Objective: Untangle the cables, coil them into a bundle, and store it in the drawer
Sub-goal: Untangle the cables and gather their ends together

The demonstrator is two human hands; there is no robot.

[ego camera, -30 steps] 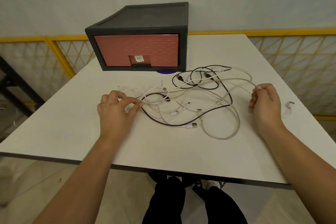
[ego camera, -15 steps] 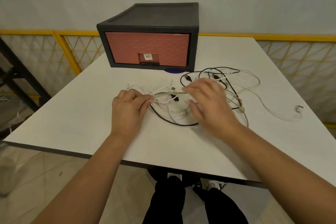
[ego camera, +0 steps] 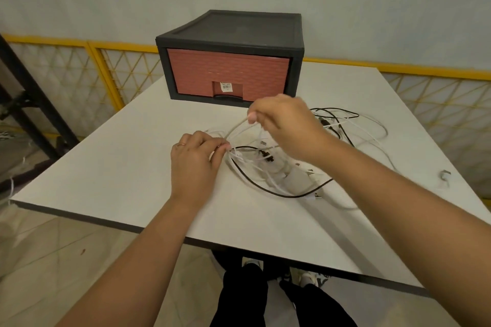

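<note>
A tangle of white and black cables (ego camera: 268,180) lies on the white table (ego camera: 111,178), spreading right toward a loose white plug end (ego camera: 444,175). My left hand (ego camera: 195,164) pinches several white strands at the tangle's left side. My right hand (ego camera: 285,125) is raised above the tangle and pinches a white cable loop (ego camera: 236,127), lifting it off the table. Behind the cables stands a dark grey drawer unit (ego camera: 231,34) with its pink drawer (ego camera: 228,75) closed.
A yellow mesh railing (ego camera: 87,71) runs behind the table on both sides. A dark metal frame (ego camera: 24,103) stands at the far left. My legs and shoes (ego camera: 287,297) show below the table's near edge.
My right hand left the cable's right end, crossed left over the tangle and now pinches a white loop, raised. My left hand keeps its pinch. The view shifted left.
</note>
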